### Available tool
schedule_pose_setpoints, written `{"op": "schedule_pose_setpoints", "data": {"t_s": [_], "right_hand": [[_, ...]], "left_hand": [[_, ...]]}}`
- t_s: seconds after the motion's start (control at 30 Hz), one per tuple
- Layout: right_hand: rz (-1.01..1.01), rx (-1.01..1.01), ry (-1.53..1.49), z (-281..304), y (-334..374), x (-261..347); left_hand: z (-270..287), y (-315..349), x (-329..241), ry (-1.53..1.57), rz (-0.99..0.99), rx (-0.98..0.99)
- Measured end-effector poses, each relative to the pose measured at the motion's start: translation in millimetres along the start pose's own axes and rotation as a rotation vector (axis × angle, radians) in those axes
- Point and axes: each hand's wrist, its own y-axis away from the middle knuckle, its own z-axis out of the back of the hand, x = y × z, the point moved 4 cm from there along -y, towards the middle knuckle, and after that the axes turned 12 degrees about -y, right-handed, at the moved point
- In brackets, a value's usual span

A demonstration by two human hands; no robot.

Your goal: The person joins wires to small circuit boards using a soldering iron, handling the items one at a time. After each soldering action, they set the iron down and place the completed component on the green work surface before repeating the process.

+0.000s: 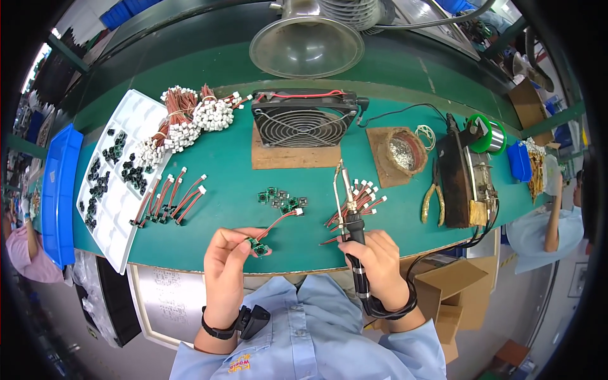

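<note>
My left hand [223,256] pinches a small green circuit board [258,247] near the table's front edge. From that board a red-and-dark wire lead [276,222] runs up to a white connector. My right hand [382,261] is closed round the black handle of a soldering iron [356,235]. The iron points up and away, its metal tip and a thin side tube apart from the board. Just beyond the iron lie several wire leads [365,197] with white connectors. Loose circuit boards [283,200] form a small group ahead of my left hand.
At left are boards with leads [171,201], a white tray [113,231] of small black parts, bundled leads [183,120] and a blue bin [58,196]. A fan [305,125] stands ahead; a round dish [405,154], pliers [433,197] and a solder spool [489,135] are right. Two people sit at the sides.
</note>
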Motion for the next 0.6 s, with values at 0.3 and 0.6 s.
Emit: {"op": "schedule_pose_setpoints", "data": {"t_s": [0.3, 0.6], "right_hand": [[0.073, -0.011, 0.174, -8, 3, -2], [-0.190, -0.223, -0.248, -12, 11, 11]], "left_hand": [[-9, 1, 17, -0.101, 0.137, 0.110], [-30, 5, -22, -0.896, -0.208, 0.048]]}}
